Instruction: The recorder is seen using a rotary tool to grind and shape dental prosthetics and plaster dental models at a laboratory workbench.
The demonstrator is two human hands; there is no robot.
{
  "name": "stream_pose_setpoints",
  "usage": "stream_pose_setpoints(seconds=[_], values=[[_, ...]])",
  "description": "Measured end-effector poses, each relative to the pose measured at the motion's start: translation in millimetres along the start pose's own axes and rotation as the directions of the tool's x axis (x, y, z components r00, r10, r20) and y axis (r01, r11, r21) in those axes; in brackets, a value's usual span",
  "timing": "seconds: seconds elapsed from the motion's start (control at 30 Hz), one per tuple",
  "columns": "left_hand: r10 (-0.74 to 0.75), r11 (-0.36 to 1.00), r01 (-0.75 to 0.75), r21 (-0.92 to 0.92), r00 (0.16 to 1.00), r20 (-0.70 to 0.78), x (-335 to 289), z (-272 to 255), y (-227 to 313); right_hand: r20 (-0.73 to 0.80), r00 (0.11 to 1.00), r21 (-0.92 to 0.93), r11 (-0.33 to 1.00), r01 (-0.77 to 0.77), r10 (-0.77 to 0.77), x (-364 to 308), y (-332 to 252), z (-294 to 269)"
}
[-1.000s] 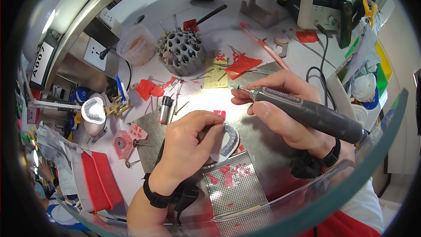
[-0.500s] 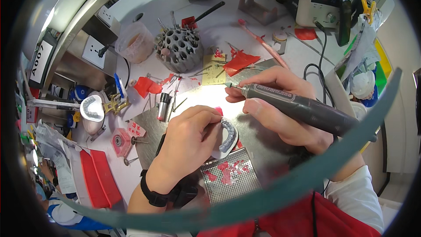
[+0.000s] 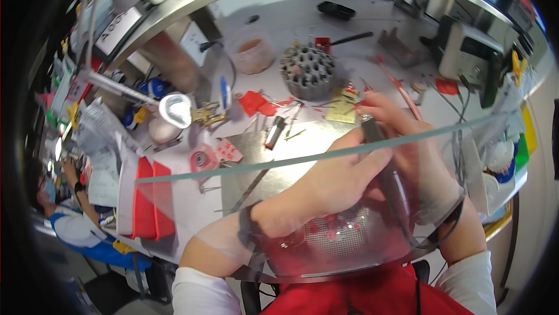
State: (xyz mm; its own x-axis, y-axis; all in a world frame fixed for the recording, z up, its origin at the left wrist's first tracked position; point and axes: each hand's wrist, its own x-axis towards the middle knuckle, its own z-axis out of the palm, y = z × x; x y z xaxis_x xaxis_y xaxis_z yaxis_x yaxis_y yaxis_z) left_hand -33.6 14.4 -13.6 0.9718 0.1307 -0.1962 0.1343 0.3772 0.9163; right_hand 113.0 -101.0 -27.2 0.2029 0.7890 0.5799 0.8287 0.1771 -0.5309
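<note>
Both my hands meet at a dark grey rotary handpiece, which stands steeply with its nose end up. My left hand is closed around its body, thumb lying along it. Beside the nose, my right hand has its fingers bent in over the tip; what they pinch is too small to tell. No dental model shows near my hands. Below them, a perforated metal mesh bears red scraps, partly hidden by my hands and hazy behind a clear shield. A metal plate lies under my left forearm's far side.
A grey bur holder stands far back beside a translucent cup. Red wax sheets, a yellow note and a pink toothbrush lie around. Cords hang at right by a control box. Another person sits at left.
My left hand has left the dental model and closed on the handpiece. The handpiece has turned upright, and my right fingers are at its tip. The view has shifted.
</note>
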Motion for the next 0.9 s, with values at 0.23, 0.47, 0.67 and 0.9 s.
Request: stream_pose_setpoints(seconds=[0.23, 0.47, 0.67, 0.9], values=[[0.524, 0.815, -0.561, -0.144, 0.820, -0.228, 27, 3, 21, 0.297, 0.735, 0.390, 0.626, -0.676, 0.609, 2, -48, -18], [0.521, 0.723, -0.585, -0.367, 0.811, -0.265, 34, 22, 27, -0.066, 0.894, 0.145, 0.891, -0.430, 0.442, -8, -38, 3], [0.453, 0.773, -0.510, -0.377, 0.860, -0.235, 18, 20, 38, 0.144, 0.869, 0.009, 0.877, -0.480, 0.474, -24, -36, -6], [0.533, 0.708, -0.515, -0.484, 0.839, -0.112, 10, 9, 29, 0.405, 0.783, 0.729, 0.351, -0.588, 0.472, -7, -57, -5]])
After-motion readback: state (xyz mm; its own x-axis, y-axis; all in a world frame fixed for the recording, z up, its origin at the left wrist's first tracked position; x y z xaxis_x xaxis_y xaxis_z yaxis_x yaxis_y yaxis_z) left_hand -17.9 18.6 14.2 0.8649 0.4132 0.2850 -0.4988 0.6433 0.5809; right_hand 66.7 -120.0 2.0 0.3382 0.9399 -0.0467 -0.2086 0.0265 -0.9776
